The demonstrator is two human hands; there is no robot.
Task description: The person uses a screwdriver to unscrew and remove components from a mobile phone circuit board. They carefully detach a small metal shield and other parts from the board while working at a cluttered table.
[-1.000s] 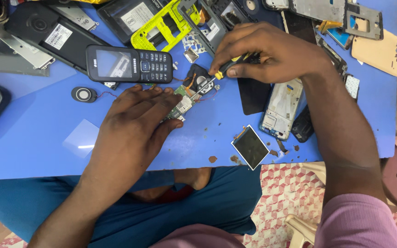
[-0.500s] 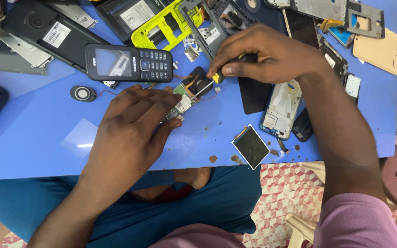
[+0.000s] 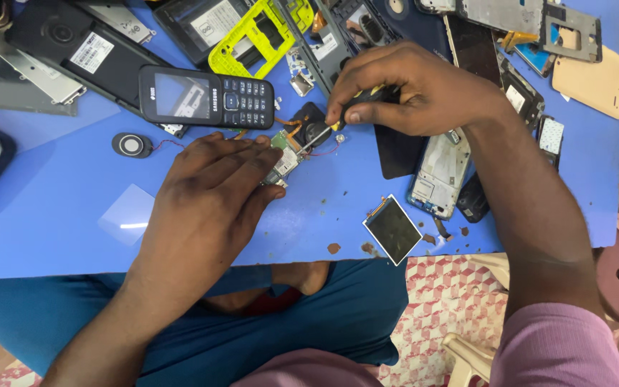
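Note:
A small green circuit board (image 3: 286, 159) lies on the blue table (image 3: 59, 236). My left hand (image 3: 205, 197) rests flat on the table, fingertips pinning the board's lower end. My right hand (image 3: 413, 89) grips a small screwdriver (image 3: 349, 118) with a yellow and black handle; its tip points at the top of the board, next to a round black speaker part (image 3: 311, 129) with thin red wires. A dark keypad phone (image 3: 205, 98) sits just above my left hand.
Phone parts crowd the far side: a yellow-green frame (image 3: 252, 36), black back covers (image 3: 73, 50), metal frames (image 3: 517, 14), a tan cover (image 3: 596, 79). A small round speaker (image 3: 132, 145) lies left, a loose small screen (image 3: 393, 229) near the front edge, a phone chassis (image 3: 440, 172) at right.
My right hand has shifted the screwdriver slightly along the board's upper end. My left hand stays pressed on the board.

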